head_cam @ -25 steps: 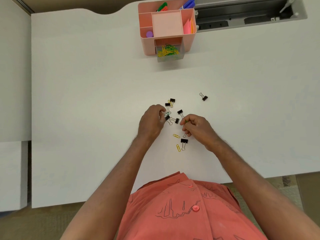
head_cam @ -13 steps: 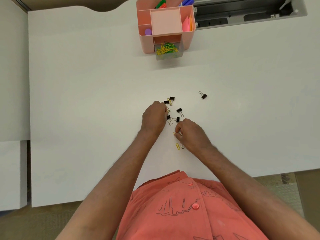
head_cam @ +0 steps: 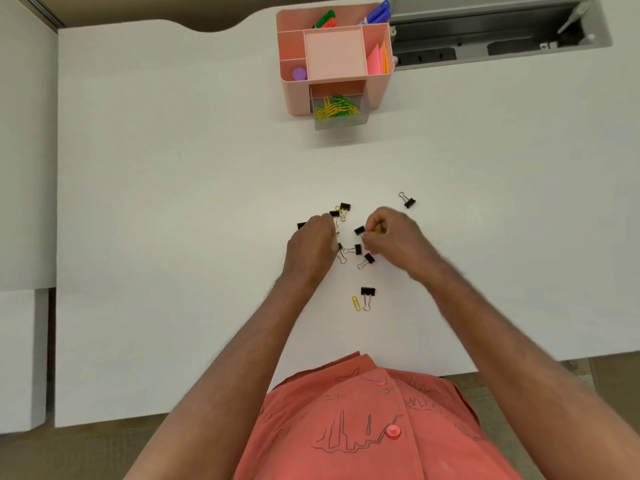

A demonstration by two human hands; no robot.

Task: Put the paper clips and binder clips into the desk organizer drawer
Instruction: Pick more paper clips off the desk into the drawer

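2 hands work over the broad white desk [head_cam: 173, 202], gathering. Well ahead of them the pink plastic desk organizer [head_cam: 335, 60] has its clear drawer [head_cam: 341, 112] pulled out, yellow and green paper clips already heaped inside. The left hand [head_cam: 311, 249] is curled knuckles-up over the scatter; what it holds, if anything, I cannot tell. The right hand [head_cam: 389, 237] pinches shut, a glint of yellow at its fingertips, likely a clip. Between the 2 hands lie small black binder clips with wire handles [head_cam: 365, 259]; 1 more black binder clip [head_cam: 367, 292] and a yellow paper clip [head_cam: 356, 303] sit behind, nearer the body, and 1 stray binder clip [head_cam: 409, 202] lies just beyond the right hand. My call: collect several per handful, close firmly, then carry to the drawer.
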